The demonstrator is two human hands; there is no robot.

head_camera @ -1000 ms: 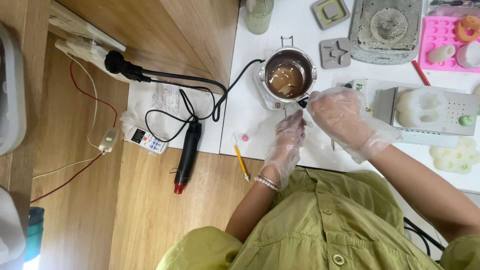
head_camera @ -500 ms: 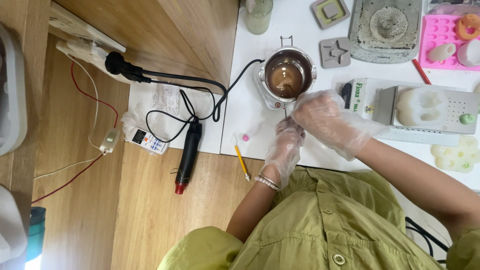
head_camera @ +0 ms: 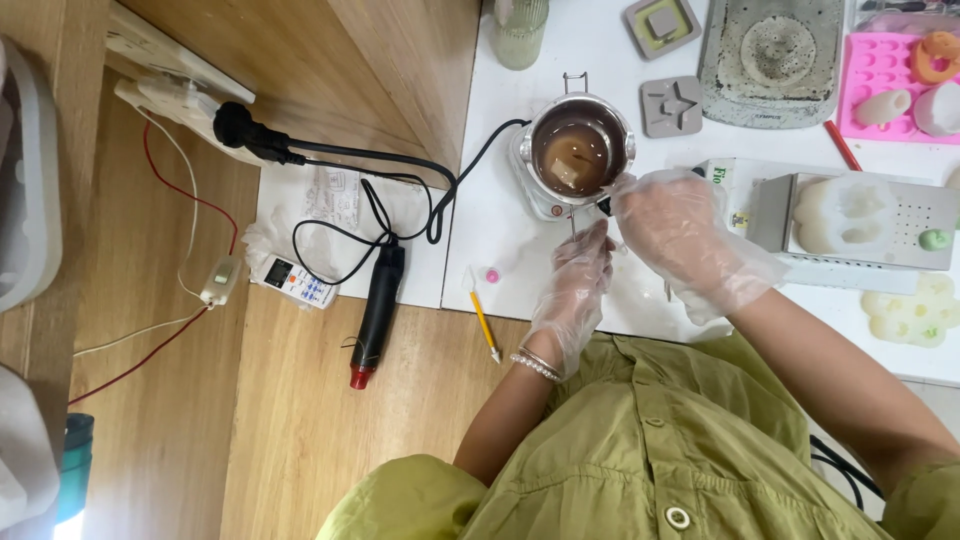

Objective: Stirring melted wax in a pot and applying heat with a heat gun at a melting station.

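You get bright, even light across the white worktop (head_camera: 600, 40), with only soft, faint shadows just below your fingers (head_camera: 597, 240). The plastic gloves catch mild glare there. Focus is sharp around the fingers; far left of them, the frame edge blows out and bends slightly

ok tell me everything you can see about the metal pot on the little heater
The metal pot is small, round and shiny steel, standing upright on a small white electric heater at the white table's left edge. It holds brownish liquid with a pale lump floating in it. A wire loop sticks out at its far rim; a dark handle points toward the person. The gloved right hand is at that handle; the gloved left hand is just below it.
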